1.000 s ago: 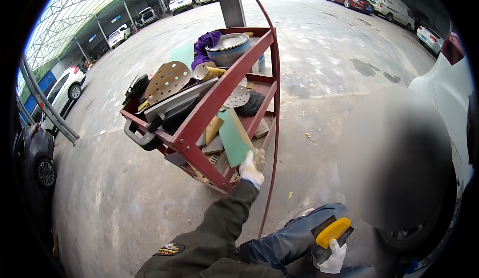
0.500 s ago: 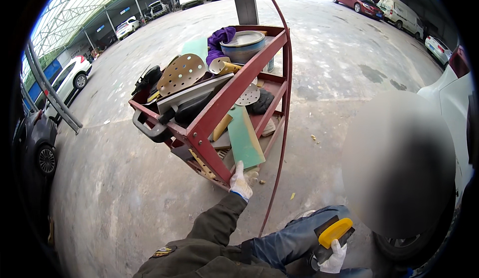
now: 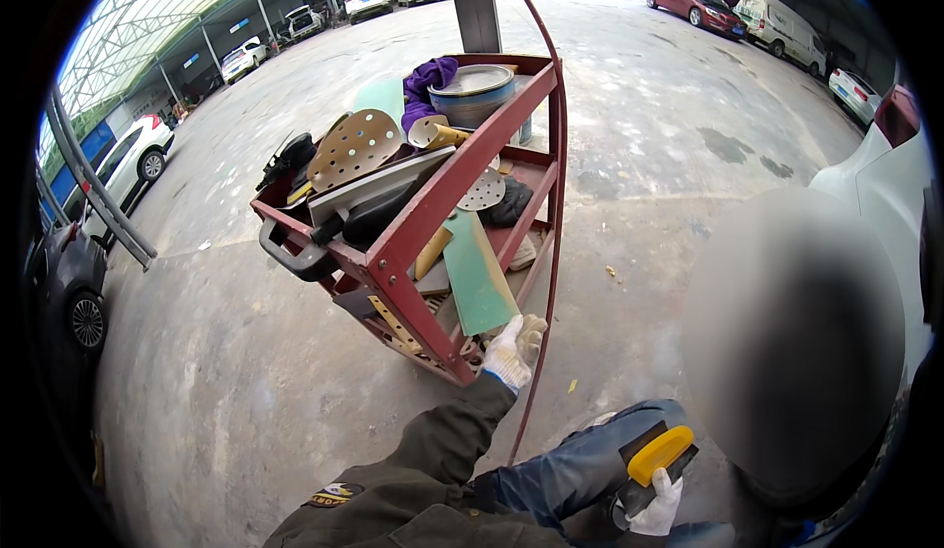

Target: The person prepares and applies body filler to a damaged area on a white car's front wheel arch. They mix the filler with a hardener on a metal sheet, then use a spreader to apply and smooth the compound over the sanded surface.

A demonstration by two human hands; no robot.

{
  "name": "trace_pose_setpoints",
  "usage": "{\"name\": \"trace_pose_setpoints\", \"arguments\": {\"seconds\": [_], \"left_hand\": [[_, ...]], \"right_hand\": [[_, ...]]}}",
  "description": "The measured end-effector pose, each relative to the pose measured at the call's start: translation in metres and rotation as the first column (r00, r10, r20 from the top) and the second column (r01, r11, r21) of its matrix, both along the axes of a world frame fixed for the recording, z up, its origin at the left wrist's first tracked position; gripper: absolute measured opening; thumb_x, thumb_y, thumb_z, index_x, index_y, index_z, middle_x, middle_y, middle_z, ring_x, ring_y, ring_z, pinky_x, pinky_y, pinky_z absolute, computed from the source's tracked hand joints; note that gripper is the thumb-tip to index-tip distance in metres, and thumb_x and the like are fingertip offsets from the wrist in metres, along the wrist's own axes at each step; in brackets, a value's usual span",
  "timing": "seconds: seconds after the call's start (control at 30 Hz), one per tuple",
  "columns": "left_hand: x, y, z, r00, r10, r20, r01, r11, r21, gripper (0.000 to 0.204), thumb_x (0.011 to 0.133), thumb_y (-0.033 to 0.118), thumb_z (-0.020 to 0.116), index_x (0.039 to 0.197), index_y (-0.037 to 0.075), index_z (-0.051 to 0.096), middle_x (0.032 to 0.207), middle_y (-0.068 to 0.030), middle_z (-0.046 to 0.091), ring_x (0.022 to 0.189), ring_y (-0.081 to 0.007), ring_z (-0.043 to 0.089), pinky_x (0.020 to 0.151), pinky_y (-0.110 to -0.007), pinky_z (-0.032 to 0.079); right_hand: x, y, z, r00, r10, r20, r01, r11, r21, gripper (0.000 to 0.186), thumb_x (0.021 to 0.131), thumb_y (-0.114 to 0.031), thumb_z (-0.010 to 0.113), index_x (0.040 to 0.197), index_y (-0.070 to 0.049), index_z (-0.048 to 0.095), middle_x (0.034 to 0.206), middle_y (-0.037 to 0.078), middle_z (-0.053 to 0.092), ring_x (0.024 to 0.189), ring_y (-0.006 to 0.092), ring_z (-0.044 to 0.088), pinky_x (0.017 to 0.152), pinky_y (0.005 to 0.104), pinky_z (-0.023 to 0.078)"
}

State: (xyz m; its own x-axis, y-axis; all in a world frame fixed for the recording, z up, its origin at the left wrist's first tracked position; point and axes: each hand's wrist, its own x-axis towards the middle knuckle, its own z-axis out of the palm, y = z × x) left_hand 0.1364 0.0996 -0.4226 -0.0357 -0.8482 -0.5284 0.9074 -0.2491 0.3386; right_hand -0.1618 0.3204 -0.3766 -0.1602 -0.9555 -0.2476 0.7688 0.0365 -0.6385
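My left hand (image 3: pixel 514 349), in a white knit glove, is at the lower right corner of a green sheet (image 3: pixel 477 278) that sticks out of a red metal cart (image 3: pixel 423 236). Its thumb is near that corner and its fingers are apart. I cannot tell whether they touch the sheet. Low on the right, by my bent knee, my gloved right hand (image 3: pixel 657 509) is closed on a putty spreader (image 3: pixel 661 455) with a yellow grip and dark flat blade. More dark, flat material shows beneath the spreader, partly hidden by the hand.
On the cart are a round can (image 3: pixel 476 96), a purple cloth (image 3: pixel 425 91) and perforated sanding sheets (image 3: pixel 355 150). A dark red hose (image 3: pixel 557 204) hangs along its right side. A white car (image 3: pixel 857 179) stands close on the right, beside a blurred round area (image 3: pixel 795 342).
My left hand has moved right, from the green sheet's lower left edge to its lower right corner. The sheet stays nearly in place. My right hand keeps the spreader by my knee.
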Motion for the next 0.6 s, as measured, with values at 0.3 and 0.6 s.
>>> {"name": "trace_pose_setpoints", "arguments": {"seconds": [0.3, 0.6], "left_hand": [[-0.009, 0.003, 0.039, 0.992, 0.127, 0.000, -0.127, 0.992, -0.018, 0.019, 0.101, 0.025, 0.054, 0.104, 0.008, 0.062, 0.099, -0.0114, 0.072, 0.067, -0.0159, 0.069, 0.051, -0.025, 0.059], [-0.003, 0.001, 0.005, 0.985, -0.143, 0.093, 0.159, 0.965, -0.207, 0.035, 0.098, 0.040, 0.056, 0.103, 0.006, 0.062, 0.098, -0.0090, 0.069, 0.076, -0.0175, 0.065, 0.063, -0.029, 0.056]], "right_hand": [[0.004, 0.005, 0.005, 0.996, 0.036, 0.077, -0.036, 0.999, -0.006, 0.051, 0.089, -0.006, 0.067, 0.135, -0.002, 0.045, 0.116, 0.011, 0.060, 0.103, 0.0232, 0.062, 0.094, 0.0352, 0.052], [-0.011, 0.013, 0.002, 0.992, -0.109, -0.055, 0.111, 0.994, 0.018, 0.049, 0.089, -0.009, 0.061, 0.134, 0.002, 0.044, 0.117, 0.016, 0.060, 0.102, 0.0284, 0.063, 0.091, 0.0413, 0.054]]}}
